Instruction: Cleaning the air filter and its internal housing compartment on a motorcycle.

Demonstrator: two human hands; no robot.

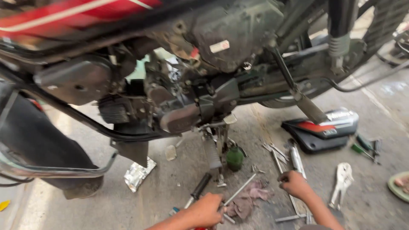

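I take the motorcycle (pixel 204 76) as my landmark; it stands on the concrete floor (pixel 128 204), filling the upper part of my view. Below its engine, my left hand (pixel 204 211) is clenched around a thin metal rod (pixel 239 189) that slants up toward the bike's footrest. A black-handled tool (pixel 199 187) lies just beside that hand, on the side toward the front wheel. A crumpled pinkish rag (pixel 249 198) sits on the floor next to the rod. My right hand (pixel 294 183) rests further toward the rear wheel, fingers curled over a spread of long metal tools (pixel 294 159); I cannot tell whether it actually grips one. A small green bottle (pixel 234 158) stands under the engine. A detached black-and-red side panel (pixel 321 130) lies beneath the rear wheel, with locking pliers (pixel 343 176) near it.
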